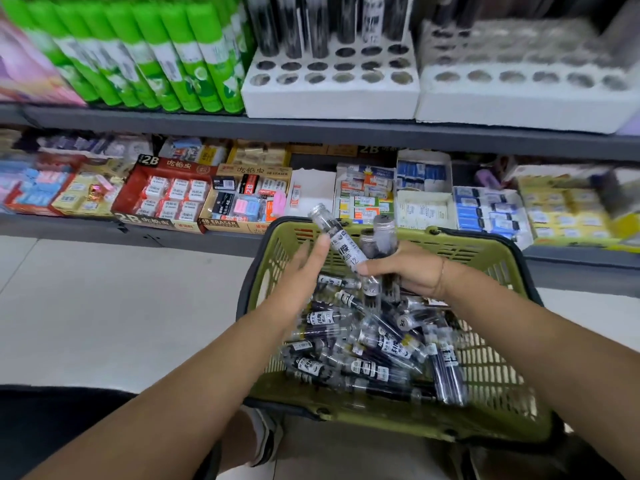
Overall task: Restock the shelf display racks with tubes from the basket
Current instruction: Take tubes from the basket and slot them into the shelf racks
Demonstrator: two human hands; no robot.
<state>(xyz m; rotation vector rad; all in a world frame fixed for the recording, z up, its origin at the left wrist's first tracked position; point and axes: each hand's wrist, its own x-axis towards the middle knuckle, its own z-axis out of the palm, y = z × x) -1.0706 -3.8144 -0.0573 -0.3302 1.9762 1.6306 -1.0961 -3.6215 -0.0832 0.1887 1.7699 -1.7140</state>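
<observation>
A green plastic basket (498,407) on the floor holds several clear tubes (367,344) with dark contents and silver caps. My right hand (408,268) grips a few upright tubes (382,237) over the basket. One tilted tube (341,244) leans between both hands. My left hand (304,268) reaches toward it with straight fingers, its fingertips touching the tube. On the upper shelf stand two white foam racks: the left rack (329,95) has tubes in its back rows and open holes in front, while the right rack (519,98) is blurred.
Green glue sticks (149,57) fill the upper shelf to the left of the racks. The lower shelf carries boxes of erasers (166,195) and small packs (485,209). Pale floor tiles (104,306) lie to the left of the basket.
</observation>
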